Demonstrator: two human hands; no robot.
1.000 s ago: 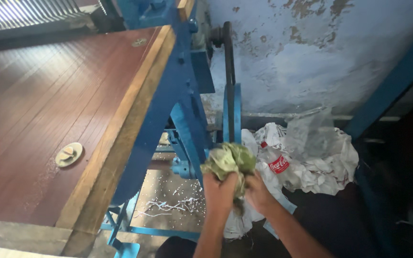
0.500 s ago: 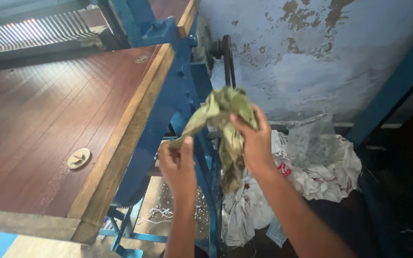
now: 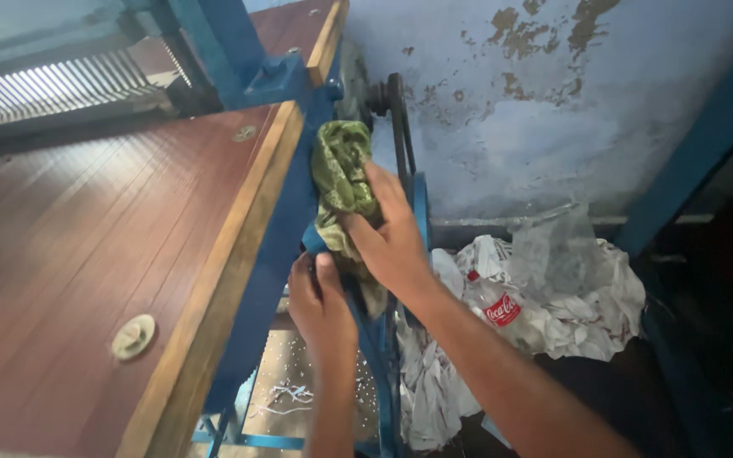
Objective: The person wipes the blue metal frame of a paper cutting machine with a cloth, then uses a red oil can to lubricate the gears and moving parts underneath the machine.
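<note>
While the camera looks down along a blue machine frame [image 3: 277,246], both bare hands work at its side edge, and the frame serves as the landmark for everything else. A crumpled green rag [image 3: 341,174] lies pressed against the frame's upper side, just below a dark belt wheel [image 3: 394,110]. The right hand [image 3: 392,242] lies flat over the rag's lower half, fingers spread and curled round the cloth, so its grip is closed on the rag, seemingly to push it hard against the metal. The left hand [image 3: 320,301] sits lower on the frame, just under the rag; its fingers wrap a blue bar of the frame, a closed grip that appears to steady the body, though whether it also pinches the rag's tail cannot be told. Left of the frame stretches a reddish wooden surface [image 3: 86,254] with a pale wooden rim, carrying a small round beige disc [image 3: 133,337] near its front. Right of the frame, on the floor against a peeling blue-grey wall [image 3: 536,93], lies a heap of crumpled paper and plastic [image 3: 570,297] with a clear plastic bottle [image 3: 494,301] on it.
</note>
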